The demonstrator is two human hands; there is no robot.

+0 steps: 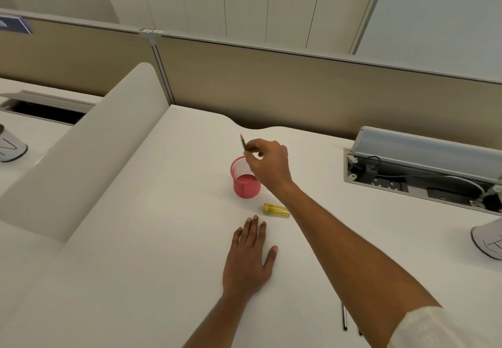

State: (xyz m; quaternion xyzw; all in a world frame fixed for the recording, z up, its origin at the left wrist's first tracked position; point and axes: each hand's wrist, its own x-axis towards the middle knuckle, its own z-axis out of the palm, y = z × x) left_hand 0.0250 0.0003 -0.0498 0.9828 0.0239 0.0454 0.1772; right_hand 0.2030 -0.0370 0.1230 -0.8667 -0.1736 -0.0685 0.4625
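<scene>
A pink mesh pen cup (245,179) stands upright on the white desk (163,212). My right hand (269,164) hovers over the cup's rim and pinches a pencil (243,141) between thumb and fingers, tip pointing up and away. A small yellow capped tube (275,209) lies on its side just in front of the cup, beside my right forearm. My left hand (250,259) lies flat on the desk nearer to me, fingers straight and pointing toward the yellow tube.
A padded divider (89,157) runs along the desk's left side and a tan partition (298,84) stands behind. An open cable tray (413,182) with wires sits at right. Two thin dark pens or pencils (345,317) lie near the front edge under my right arm.
</scene>
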